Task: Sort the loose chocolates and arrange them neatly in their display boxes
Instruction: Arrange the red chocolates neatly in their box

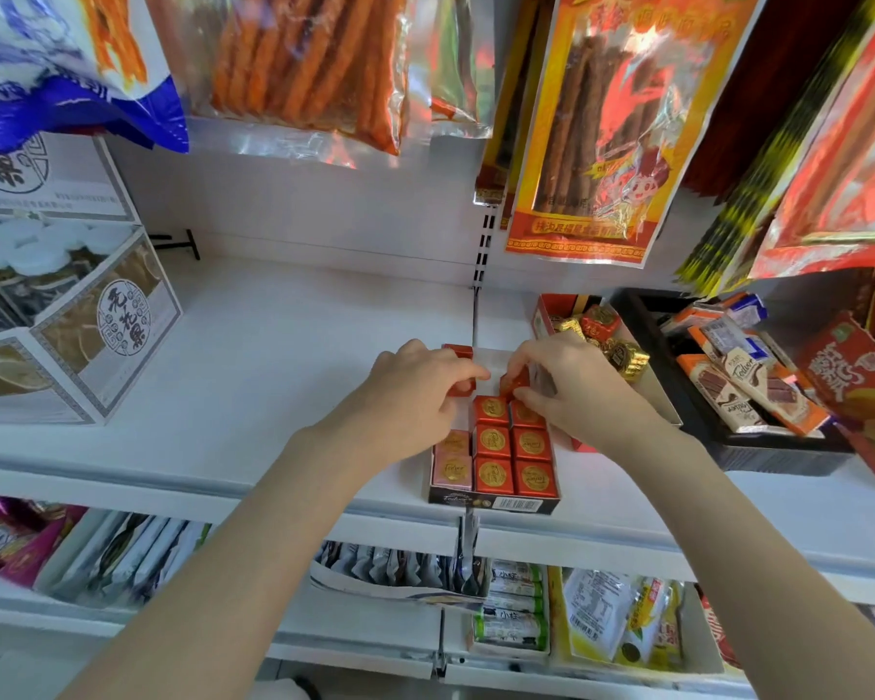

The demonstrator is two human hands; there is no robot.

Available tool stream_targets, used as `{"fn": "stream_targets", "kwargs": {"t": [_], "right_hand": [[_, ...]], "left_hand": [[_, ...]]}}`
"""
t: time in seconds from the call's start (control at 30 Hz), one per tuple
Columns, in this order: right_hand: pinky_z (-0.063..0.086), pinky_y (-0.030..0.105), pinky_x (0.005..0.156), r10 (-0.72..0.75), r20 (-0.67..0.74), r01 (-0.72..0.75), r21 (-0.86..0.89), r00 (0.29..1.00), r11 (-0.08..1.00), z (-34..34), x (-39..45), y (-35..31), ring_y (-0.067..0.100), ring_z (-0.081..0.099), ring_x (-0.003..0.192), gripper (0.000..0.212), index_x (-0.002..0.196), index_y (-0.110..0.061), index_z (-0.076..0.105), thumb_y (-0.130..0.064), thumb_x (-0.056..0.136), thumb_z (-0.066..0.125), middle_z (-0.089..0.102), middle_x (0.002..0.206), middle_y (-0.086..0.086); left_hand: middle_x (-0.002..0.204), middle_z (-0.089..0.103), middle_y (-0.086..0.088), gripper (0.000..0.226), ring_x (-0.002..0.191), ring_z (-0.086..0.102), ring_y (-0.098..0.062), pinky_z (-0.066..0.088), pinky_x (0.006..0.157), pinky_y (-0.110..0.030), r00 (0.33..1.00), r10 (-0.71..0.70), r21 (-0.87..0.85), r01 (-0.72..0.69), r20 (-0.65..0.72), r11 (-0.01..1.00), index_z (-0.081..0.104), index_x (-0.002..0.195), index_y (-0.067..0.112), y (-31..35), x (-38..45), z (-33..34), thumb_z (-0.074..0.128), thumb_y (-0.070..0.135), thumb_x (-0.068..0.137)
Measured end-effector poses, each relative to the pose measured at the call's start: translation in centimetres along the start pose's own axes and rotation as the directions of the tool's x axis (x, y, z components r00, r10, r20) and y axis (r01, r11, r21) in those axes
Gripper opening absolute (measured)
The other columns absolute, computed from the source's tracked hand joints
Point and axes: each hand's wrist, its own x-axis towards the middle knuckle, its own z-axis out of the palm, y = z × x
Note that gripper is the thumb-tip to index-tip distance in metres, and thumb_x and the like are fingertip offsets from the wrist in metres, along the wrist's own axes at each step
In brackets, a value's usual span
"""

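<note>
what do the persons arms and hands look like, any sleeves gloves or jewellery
Both forearms are bare as far as the view shows, with no sleeve in sight. The left hand and right hand wear no gloves. No watch, bracelet or ring shows. Fingernails look short and plain.

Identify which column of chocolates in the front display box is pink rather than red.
The leftmost column of the display box: its two visible chocolates have pale pink wrappers, while the two columns to its right, such as the red chocolates, are all red.

Bare white shelf [284,356] left of the display box [493,503] looks free; black tray [758,447] crowds its right.
</note>
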Motion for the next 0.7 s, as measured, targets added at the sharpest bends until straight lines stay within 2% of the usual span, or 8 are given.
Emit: {"fn": "stream_targets", "kwargs": {"t": [0.1,0.23,0.37,0.43,0.5,0.57,0.63,0.7], "right_hand": [[0.035,0.022,0.081,0.003,0.043,-0.001,-0.053,0.999,0.999,-0.2,0.3,0.3,0.014,0.043,0.102,0.013,0.099,-0.016,0.061,-0.021,0.088,0.055,0.056,0.094,-0.004],[0.036,0.023,0.084,0.013,0.124,0.000,-0.106,0.992,0.994,-0.6,0.7,0.6,0.015,0.043,0.109,0.017,0.103,-0.016,0.062,-0.020,0.091,0.051,0.059,0.106,0.001],[0.035,0.022,0.084,0.033,0.139,-0.016,-0.116,0.990,0.993,-0.7,1.0,0.6,0.016,0.043,0.111,0.019,0.103,-0.017,0.063,-0.019,0.092,0.048,0.058,0.110,0.003],[0.040,0.026,0.088,0.052,0.149,-0.033,-0.127,0.987,0.991,-0.8,1.0,0.2,0.019,0.044,0.111,0.022,0.105,-0.016,0.063,-0.019,0.093,0.045,0.057,0.111,0.004],[0.046,0.032,0.092,0.031,0.111,-0.015,-0.137,0.993,0.990,-0.9,1.1,-0.2,0.021,0.049,0.108,0.023,0.104,-0.014,0.064,-0.017,0.093,0.043,0.058,0.112,0.006],[0.045,0.032,0.094,-0.015,0.019,0.017,-0.095,1.000,0.995,-0.9,1.3,-0.8,0.021,0.051,0.108,0.023,0.103,-0.014,0.065,-0.014,0.092,0.044,0.059,0.114,0.005],[0.042,0.026,0.093,-0.040,-0.045,0.041,0.011,0.998,0.999,-0.7,1.6,-1.6,0.019,0.054,0.110,0.024,0.105,-0.015,0.065,-0.010,0.090,0.047,0.061,0.116,0.004],[0.044,0.026,0.092,-0.075,-0.037,0.078,0.090,0.997,0.993,-0.3,1.9,-2.4,0.020,0.055,0.109,0.027,0.110,-0.015,0.065,-0.008,0.089,0.049,0.062,0.117,0.004]], "left_hand": [[0.126,0.053,0.006,0.051,0.112,0.036,-0.018,0.027,0.096,-0.035,0.999,0.002,0.029,-0.003,0.050,1.000,0.044,0.131,0.037,0.3,0.0,0.4,0.034,0.005,0.092],[0.113,0.043,0.005,0.051,0.116,0.028,-0.017,0.022,0.097,-0.031,0.995,-0.041,-0.011,0.042,0.088,0.999,0.043,0.132,0.038,0.9,-0.2,0.1,0.033,0.006,0.093],[0.125,0.049,0.000,0.053,0.121,0.031,-0.016,0.022,0.101,-0.033,0.995,-0.025,0.014,0.024,0.096,1.000,0.043,0.132,0.038,0.6,0.1,0.3,0.034,0.004,0.092],[0.128,0.051,0.002,0.055,0.122,0.032,-0.016,0.023,0.101,-0.034,0.995,-0.019,0.017,0.018,0.101,1.000,0.042,0.133,0.038,0.3,0.2,0.5,0.034,0.003,0.091],[0.128,0.053,0.004,0.057,0.119,0.035,-0.016,0.024,0.100,-0.035,0.998,0.006,0.004,-0.006,0.069,1.000,0.039,0.134,0.038,0.2,0.1,0.6,0.033,0.001,0.091],[0.124,0.057,0.005,0.057,0.115,0.041,-0.016,0.030,0.100,-0.035,1.000,0.016,-0.037,-0.016,-0.015,0.999,0.039,0.135,0.036,-0.1,-0.1,0.3,0.034,0.001,0.091],[0.119,0.061,0.005,0.050,0.111,0.044,-0.017,0.036,0.099,-0.037,0.994,-0.009,-0.058,0.002,-0.108,0.998,0.047,0.130,0.032,-0.8,-0.3,-0.2,0.035,0.003,0.091],[0.119,0.061,0.003,0.042,0.111,0.045,-0.018,0.037,0.098,-0.038,0.989,-0.043,-0.025,0.040,-0.141,0.999,0.057,0.121,0.025,-1.7,-0.4,-0.6,0.037,0.005,0.091]]}}
